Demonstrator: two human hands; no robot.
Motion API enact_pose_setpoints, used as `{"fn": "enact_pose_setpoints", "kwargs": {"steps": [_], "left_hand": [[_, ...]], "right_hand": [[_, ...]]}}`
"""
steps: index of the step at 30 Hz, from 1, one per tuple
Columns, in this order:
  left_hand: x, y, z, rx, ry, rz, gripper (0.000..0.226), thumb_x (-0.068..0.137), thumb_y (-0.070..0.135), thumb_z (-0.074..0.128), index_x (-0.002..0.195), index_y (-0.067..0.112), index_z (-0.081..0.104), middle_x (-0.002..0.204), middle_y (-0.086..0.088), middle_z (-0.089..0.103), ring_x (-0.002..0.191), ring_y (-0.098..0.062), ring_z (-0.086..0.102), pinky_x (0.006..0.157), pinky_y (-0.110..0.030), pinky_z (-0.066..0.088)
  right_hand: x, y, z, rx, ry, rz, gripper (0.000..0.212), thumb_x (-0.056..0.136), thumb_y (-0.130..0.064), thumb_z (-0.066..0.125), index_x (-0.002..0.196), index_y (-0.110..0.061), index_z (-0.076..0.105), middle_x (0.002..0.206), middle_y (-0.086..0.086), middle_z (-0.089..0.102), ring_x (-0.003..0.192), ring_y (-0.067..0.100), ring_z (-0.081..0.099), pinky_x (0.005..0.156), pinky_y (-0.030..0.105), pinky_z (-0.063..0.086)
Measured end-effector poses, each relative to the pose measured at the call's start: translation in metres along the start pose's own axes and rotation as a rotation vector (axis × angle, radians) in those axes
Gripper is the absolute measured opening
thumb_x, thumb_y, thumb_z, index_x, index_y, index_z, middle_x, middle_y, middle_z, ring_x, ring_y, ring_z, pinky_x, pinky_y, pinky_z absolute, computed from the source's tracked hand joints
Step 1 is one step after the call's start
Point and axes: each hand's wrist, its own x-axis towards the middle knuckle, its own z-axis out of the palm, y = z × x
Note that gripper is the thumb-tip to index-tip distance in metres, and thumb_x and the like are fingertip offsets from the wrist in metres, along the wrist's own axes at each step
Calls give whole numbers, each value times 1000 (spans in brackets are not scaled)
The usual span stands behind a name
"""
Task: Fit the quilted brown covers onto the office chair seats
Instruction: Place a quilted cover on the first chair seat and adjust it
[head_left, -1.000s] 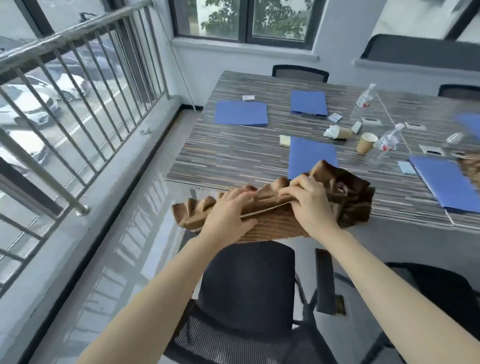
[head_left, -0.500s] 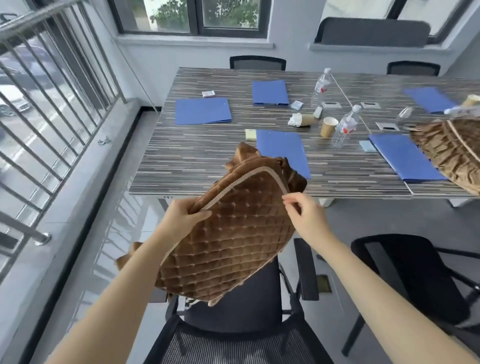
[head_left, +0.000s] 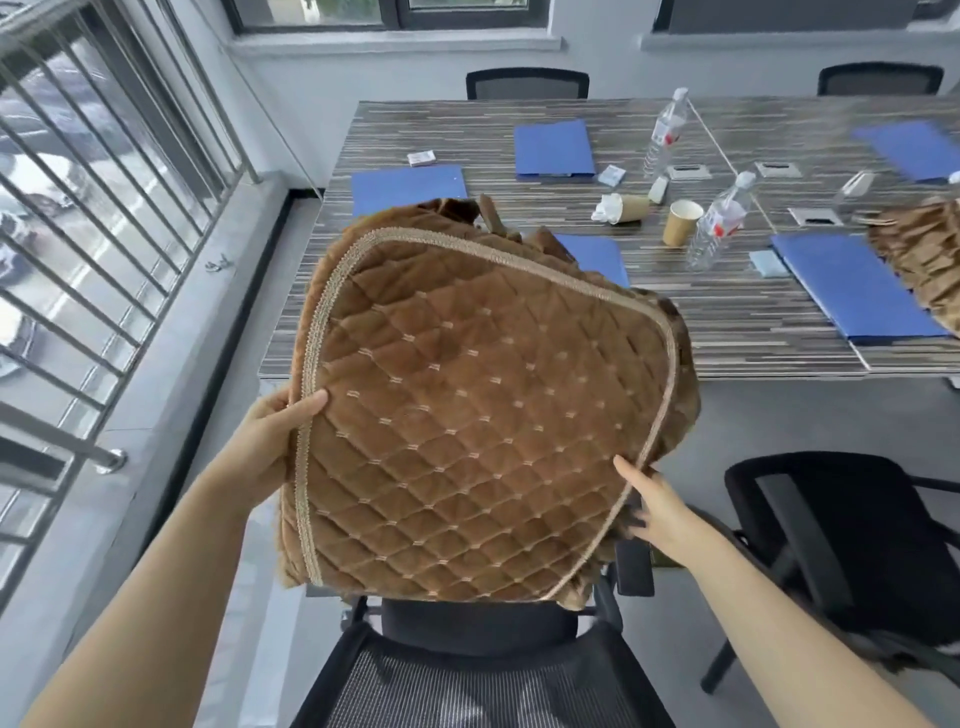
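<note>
A quilted brown cover (head_left: 478, 415) with a tan braided border is spread out flat, tilted toward me, above a black office chair (head_left: 467, 670) with a mesh back. My left hand (head_left: 270, 441) grips its left edge, thumb on the quilted face. My right hand (head_left: 654, 509) holds the lower right edge, with the fingers curled behind the fabric. The chair's seat is mostly hidden under the cover. A second brown cover (head_left: 919, 260) lies on the table at the far right.
A striped wooden table (head_left: 753, 332) carries blue folders, water bottles (head_left: 717, 223), paper cups and small papers. Another black chair (head_left: 852, 545) stands to the right. A metal railing (head_left: 93, 208) and a window ledge run along the left.
The cover went from a bunched bundle to spread out flat between both hands. My hands moved apart to its left and lower right edges, and my view shifted closer and downward.
</note>
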Motion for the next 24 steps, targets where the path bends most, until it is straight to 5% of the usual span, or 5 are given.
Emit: {"fn": "enact_pose_setpoints", "kwargs": {"steps": [6, 11, 14, 19, 24], "left_hand": [[29, -51, -13, -27, 98, -77, 54, 72, 30, 82, 118, 5, 66, 116, -21, 69, 99, -32, 70, 81, -41, 60], [62, -128, -22, 235, 219, -192, 36, 88, 7, 67, 123, 7, 58, 117, -15, 68, 101, -30, 68, 82, -39, 60], [71, -181, -22, 519, 268, -313, 46, 83, 9, 71, 123, 12, 48, 119, -7, 61, 106, -26, 61, 87, -39, 52], [92, -254, -25, 550, 398, -341, 37, 90, 5, 61, 121, 13, 44, 114, -3, 56, 107, -28, 56, 90, -41, 47], [128, -281, -28, 592, 527, -218, 28, 92, 4, 55, 115, 13, 42, 106, -1, 55, 94, -24, 52, 79, -36, 41]], "right_hand": [[32, 3, -6, 107, 107, -60, 84, 89, -2, 64, 154, -23, 14, 160, 3, 17, 145, 38, 18, 109, 63, 21], [53, 28, -5, -69, 293, -110, 38, 94, -1, 55, 130, -12, 47, 138, 10, 52, 113, 29, 54, 98, 50, 39], [60, 42, 6, -201, 480, -167, 50, 95, -3, 54, 142, -8, 39, 144, 13, 46, 126, 33, 48, 106, 48, 37], [99, 71, 33, -318, 594, -224, 45, 98, -3, 50, 141, -2, 39, 141, 17, 46, 130, 35, 43, 107, 46, 34], [151, 92, 48, -415, 613, -301, 15, 97, -10, 52, 111, -7, 49, 101, 6, 56, 100, 31, 57, 90, 41, 44]]}}
